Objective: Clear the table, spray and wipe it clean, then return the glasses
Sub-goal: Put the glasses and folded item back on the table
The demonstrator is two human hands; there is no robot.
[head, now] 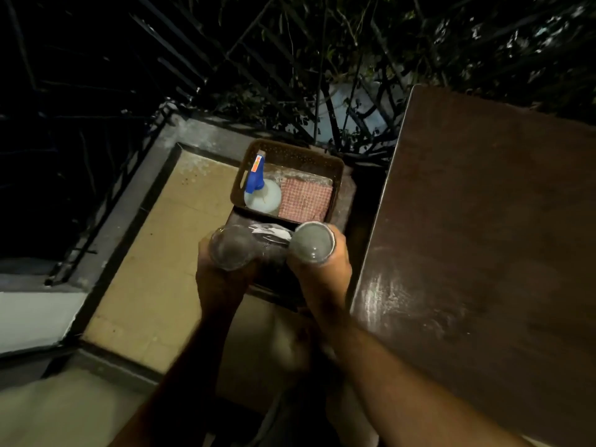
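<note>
Two glasses were held side by side above a small dark stand, one in each hand, seen from above through their open rims. The left glass (233, 247) sat in the left hand (222, 282), whose grip was clamped around its lower wall. The right glass (312, 242) sat in the right hand (324, 275), whose grip was likewise clamped around the body below the rim. The two glasses were near each other but apart, with a glint of clear material between them that could not be identified. Just beyond the glasses, a brown perforated basket (292, 153) rested on the stand (345, 201). Inside it, a spray bottle (262, 196) with a blue trigger head stood at the left, and a folded red-checked cloth (304, 200) lay flat at the right, touching the bottle's side. The table (490, 240), dark brown with a sheen near its front-left corner, stood to the right of the hands, beside the stand. Tan floor tiles (154, 253) lay to the left, bordered by a railing (106, 195) and foliage (354, 59).
</note>
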